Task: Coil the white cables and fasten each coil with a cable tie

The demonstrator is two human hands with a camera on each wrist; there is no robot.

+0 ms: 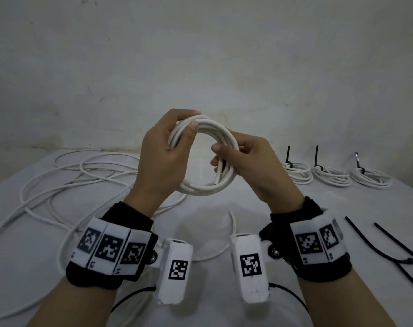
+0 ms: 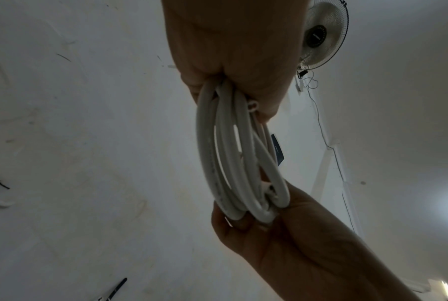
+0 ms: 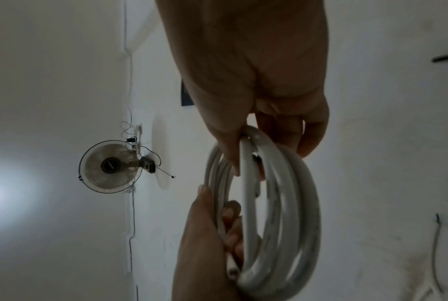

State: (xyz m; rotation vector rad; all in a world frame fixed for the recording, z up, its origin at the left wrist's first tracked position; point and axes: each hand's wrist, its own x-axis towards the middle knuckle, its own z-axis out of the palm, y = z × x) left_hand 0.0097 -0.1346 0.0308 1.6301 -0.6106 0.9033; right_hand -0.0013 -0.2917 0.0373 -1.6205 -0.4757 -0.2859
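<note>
A white cable coil [image 1: 207, 185] of several loops is held upright above the table between both hands. My left hand [image 1: 167, 147] grips its left and upper side, thumb over the strands. My right hand [image 1: 245, 159] pinches the right side, where a cut cable end [image 1: 217, 175] points down inside the ring. The left wrist view shows the coil [image 2: 227, 154] edge-on, with my left hand [image 2: 233, 67] above it and my right hand [image 2: 282, 228] below. In the right wrist view the coil [image 3: 282, 224] hangs from my right hand [image 3: 256, 91].
Loose white cables [image 1: 66, 182] sprawl over the left of the white table [image 1: 342, 204]. Three tied coils [image 1: 331, 175] with black ties sit at the back right. Loose black cable ties [image 1: 389, 246] lie at the right. A wall fan [image 3: 112, 166] shows in the wrist views.
</note>
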